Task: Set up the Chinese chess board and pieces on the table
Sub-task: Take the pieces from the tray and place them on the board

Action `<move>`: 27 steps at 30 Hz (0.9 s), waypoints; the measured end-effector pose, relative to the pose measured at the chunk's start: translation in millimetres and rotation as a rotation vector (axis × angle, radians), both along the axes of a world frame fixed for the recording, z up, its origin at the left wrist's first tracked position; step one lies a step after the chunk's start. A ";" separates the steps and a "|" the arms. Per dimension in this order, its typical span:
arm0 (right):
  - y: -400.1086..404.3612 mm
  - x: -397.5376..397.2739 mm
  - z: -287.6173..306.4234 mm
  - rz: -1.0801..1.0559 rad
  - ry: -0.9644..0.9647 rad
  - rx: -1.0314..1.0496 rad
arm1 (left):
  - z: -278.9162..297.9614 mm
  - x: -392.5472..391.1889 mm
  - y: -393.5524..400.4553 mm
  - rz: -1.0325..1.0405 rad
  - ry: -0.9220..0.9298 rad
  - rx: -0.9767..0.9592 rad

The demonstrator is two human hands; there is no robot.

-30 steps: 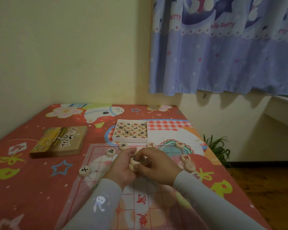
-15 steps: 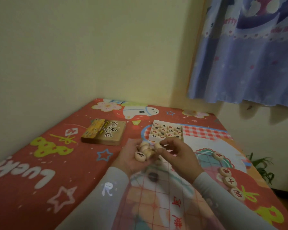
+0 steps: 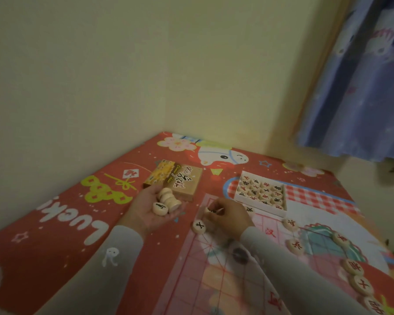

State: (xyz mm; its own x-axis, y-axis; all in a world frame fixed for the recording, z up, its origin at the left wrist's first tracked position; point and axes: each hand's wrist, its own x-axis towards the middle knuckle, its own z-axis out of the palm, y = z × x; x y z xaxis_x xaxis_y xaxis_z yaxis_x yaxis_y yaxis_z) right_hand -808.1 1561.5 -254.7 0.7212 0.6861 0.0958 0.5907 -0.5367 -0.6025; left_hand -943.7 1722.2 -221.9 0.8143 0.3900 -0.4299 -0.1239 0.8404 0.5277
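A thin pink chess board sheet [image 3: 216,276] lies on the red patterned table. My left hand [image 3: 150,210] is palm up left of the board and cradles several round wooden pieces [image 3: 166,202]. My right hand [image 3: 228,215] pinches one wooden piece [image 3: 208,211] just above the board's far left corner. A black-marked piece [image 3: 198,226] lies on the board beside it. Several red-marked pieces [image 3: 295,246] run along the board's right side. A white tray of pieces [image 3: 261,193] sits beyond the board.
The brown and yellow chess box lid [image 3: 175,181] lies at the back left, near the wall. The table's right edge [image 3: 373,226] drops off toward the floor. A blue curtain [image 3: 359,87] hangs at the upper right.
My head has turned left, shifting the scene right. My hands have separated: the left now holds the pile open-palmed, and the right has carried one piece to the board's far left corner.
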 end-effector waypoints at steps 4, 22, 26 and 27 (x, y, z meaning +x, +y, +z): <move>16.8 -1.2 -2.4 -0.005 0.018 -0.028 | -3.8 -2.1 5.0 0.009 0.030 -0.029; -1.0 -29.7 27.5 0.224 -0.207 0.319 | -5.1 15.8 -30.4 -0.104 0.048 0.001; -8.2 -43.6 33.3 0.481 -0.401 0.216 | 0.1 21.5 -51.1 -0.176 0.092 0.088; -11.4 -45.5 34.7 0.497 -0.385 0.194 | 1.2 22.3 -55.8 -0.187 0.094 0.107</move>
